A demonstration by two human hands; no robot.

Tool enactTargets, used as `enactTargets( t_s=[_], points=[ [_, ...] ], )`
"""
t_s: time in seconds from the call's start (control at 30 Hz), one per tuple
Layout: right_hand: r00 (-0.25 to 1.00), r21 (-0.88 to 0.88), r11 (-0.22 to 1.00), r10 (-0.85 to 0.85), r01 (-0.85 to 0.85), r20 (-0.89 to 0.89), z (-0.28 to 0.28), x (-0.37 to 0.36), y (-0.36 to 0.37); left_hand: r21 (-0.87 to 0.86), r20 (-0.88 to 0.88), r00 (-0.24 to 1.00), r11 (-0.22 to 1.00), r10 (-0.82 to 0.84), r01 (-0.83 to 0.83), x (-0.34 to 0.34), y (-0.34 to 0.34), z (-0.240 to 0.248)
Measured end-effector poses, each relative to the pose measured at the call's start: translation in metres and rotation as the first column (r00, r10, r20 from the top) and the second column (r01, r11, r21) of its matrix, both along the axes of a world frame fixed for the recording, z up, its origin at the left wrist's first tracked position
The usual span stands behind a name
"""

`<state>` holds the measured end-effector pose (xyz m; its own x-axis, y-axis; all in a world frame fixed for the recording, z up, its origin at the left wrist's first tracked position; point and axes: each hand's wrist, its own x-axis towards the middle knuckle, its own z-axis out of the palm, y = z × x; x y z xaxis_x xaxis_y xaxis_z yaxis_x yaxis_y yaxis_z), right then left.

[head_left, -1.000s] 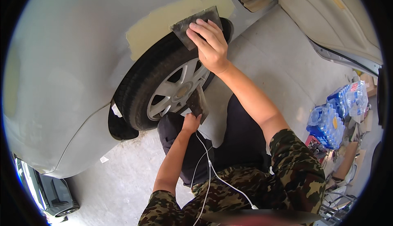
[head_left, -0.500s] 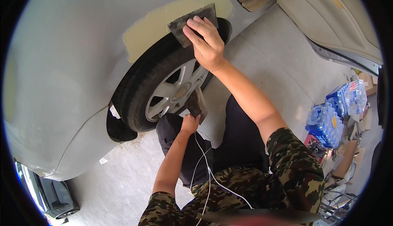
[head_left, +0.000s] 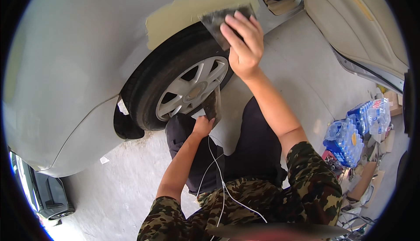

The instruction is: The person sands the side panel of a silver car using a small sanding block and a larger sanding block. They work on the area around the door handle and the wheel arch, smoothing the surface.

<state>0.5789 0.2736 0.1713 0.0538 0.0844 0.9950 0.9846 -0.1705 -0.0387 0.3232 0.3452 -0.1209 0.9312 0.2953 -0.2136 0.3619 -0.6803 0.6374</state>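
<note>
Against the wheel arch of a silver car (head_left: 87, 66), my right hand (head_left: 246, 44) presses a dark flat putty spreader (head_left: 214, 22), fingers spread over its face. A band of pale yellow body filler (head_left: 175, 16) runs along the panel above the arch, and the spreader overlaps its right end. Low by my knee, my left hand (head_left: 203, 126) grips a second dark plate-like spreader (head_left: 213, 107), held up in front of the wheel (head_left: 192, 90). What lies on the faces of the two spreaders is hard to make out.
An open beige car door (head_left: 354, 27) stands at the upper right. Blue-wrapped bottle packs (head_left: 343, 142) and cardboard scraps (head_left: 367, 180) lie on the floor at right. White cables (head_left: 223, 184) hang before my body. A dark car (head_left: 50, 195) is at the lower left.
My right hand and its spreader have moved right along the arch, past more of the filler. The left hand still holds its spreader, now turned more upright. The view has shifted slightly.
</note>
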Motion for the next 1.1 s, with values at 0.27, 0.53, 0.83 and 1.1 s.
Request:
enactTargets(
  t_s=[0.27,0.53,0.83,1.1],
  points=[
    [0.997,0.003,1.000,0.030,-0.030,0.076,-0.012,-0.009,0.050,-0.041,0.002,0.999,0.998,0.037,-0.037,0.001,0.001,-0.001],
    [0.997,-0.047,0.998,0.034,-0.030,0.070,-0.034,-0.011,0.022,-0.009,0.021,0.998,0.998,0.055,-0.055,0.000,0.001,-0.010],
    [0.983,0.098,0.995,0.014,-0.032,0.180,-0.014,-0.021,0.080,-0.058,0.086,0.993,0.996,0.076,-0.071,-0.001,0.001,-0.005],
    [0.993,-0.064,0.998,0.009,-0.002,0.116,-0.040,-0.011,0.039,-0.066,0.014,0.997,0.995,0.074,-0.073,0.001,0.002,-0.004]
  ],
)
